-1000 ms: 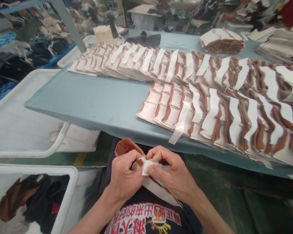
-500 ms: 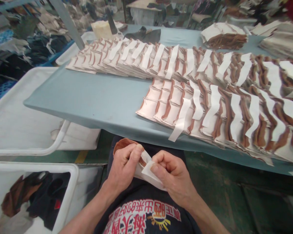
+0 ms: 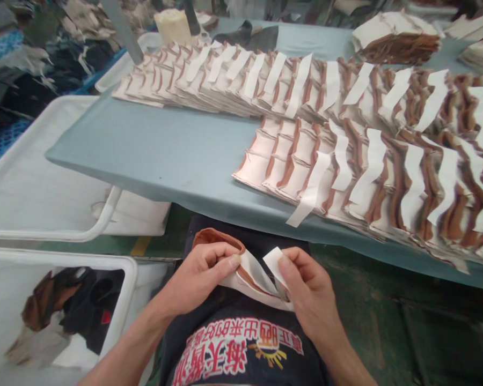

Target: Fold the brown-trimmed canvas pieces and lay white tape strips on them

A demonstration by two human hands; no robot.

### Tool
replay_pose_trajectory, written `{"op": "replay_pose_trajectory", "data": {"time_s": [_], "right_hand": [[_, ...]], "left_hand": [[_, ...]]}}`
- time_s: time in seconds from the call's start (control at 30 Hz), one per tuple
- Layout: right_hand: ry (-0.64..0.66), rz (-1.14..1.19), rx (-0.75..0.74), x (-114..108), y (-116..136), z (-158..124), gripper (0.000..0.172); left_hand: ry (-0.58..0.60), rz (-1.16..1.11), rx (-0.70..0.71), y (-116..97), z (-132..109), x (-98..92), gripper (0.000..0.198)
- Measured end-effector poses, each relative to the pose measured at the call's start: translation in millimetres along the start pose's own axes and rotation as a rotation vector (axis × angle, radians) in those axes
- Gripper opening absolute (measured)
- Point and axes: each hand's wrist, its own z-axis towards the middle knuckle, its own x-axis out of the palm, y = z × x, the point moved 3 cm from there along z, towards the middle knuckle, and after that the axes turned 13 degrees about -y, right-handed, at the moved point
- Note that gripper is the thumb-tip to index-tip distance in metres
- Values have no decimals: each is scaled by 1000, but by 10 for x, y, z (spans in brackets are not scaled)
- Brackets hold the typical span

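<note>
A brown and off-white sewn piece [image 3: 251, 279] lies across my lap in front of the blue-grey table. My left hand [image 3: 209, 273] pinches its upper edge between thumb and fingers, beside the curled brown part. Between the thumb and fingers of my right hand [image 3: 304, 281] is a white strip [image 3: 276, 264], its free end pointing up and left. The right end of the sewn piece runs under my right fingers; whether they grip it too is hidden.
Overlapping rows of similar pieces [image 3: 290, 145] with white strips cover much of the blue-grey table [image 3: 153, 145]. A stack of pieces [image 3: 394, 37] stands behind. White bins [image 3: 131, 284] are at the left, one holding dark and brown scraps [image 3: 74, 305].
My hands have moved apart. The white strip's end has lifted off the sewn piece in my right hand, and more of the brown seam shows. The whole view has shifted slightly.
</note>
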Motion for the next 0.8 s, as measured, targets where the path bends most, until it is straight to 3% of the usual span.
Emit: {"op": "replay_pose_trajectory", "data": {"time_s": [0.07, 0.17, 0.27, 0.33, 0.43, 0.8], "right_hand": [[20, -78, -94, -16, 105, -49, 38], [25, -181, -357, 26, 293, -146, 28], [-14, -231, -609, 102, 439, -203, 18], [-78, -262, -694, 134, 481, -194, 14], [-125, -296, -711, 149, 482, -136, 13], [-46, -286, -633, 197, 437, 2, 16]], "left_hand": [[-23, -46, -24, 12, 16, -9, 41], [-67, -101, -28, 18, 53, 1, 45], [-106, -138, 7, -17, 92, 32, 45], [-127, -146, 38, -50, 110, 54, 44], [-113, -174, 39, -69, 125, 86, 42], [-52, -196, 24, -15, 147, 75, 44]]}}
